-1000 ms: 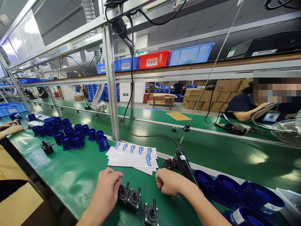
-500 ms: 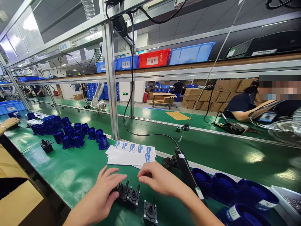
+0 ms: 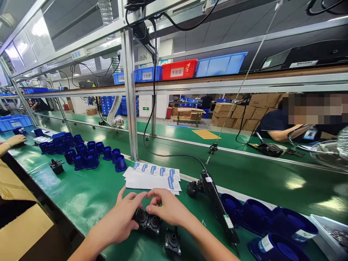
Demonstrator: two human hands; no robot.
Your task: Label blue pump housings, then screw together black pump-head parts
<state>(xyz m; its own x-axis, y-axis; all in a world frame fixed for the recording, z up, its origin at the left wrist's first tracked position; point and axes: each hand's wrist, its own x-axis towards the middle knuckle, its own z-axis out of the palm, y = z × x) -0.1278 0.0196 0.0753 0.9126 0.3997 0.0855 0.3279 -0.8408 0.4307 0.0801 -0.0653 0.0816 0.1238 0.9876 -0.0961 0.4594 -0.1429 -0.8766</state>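
Directions are given as seen from the camera, with 12 o'clock leading away from the wearer. Two black housings stand side by side on the green bench (image 3: 89, 181): the left housing (image 3: 142, 218) and the right housing (image 3: 154, 225). The long axis of the pair runs roughly from 10 to 4 o'clock; round ports face up. A third housing (image 3: 172, 242) stands just beside them at 4 o'clock, port also upward. The corded black screwdriver (image 3: 216, 199) lies with its long axis from 11 to 5 o'clock, bit at the 5 o'clock end.

Count: three housings near the hands; a fourth housing (image 3: 56, 166) well apart at 10 o'clock; one screwdriver; four blue cups (image 3: 255, 216) visible at 3 o'clock. The blue cups massed between 10 and 11 o'clock overlap too closely for a sure count, as do the label sheets (image 3: 152, 178) at 12.

The left hand (image 3: 119, 217) is at 9 o'clock of the pair, thumb spread from the fingers beside the left housing; contact cannot be confirmed. The right hand (image 3: 167, 207) is at 1 o'clock, fingers half curled above the right housing, thumb close to them. The two hands' fingertips nearly meet above the pair; whether anything is pinched there cannot be told.
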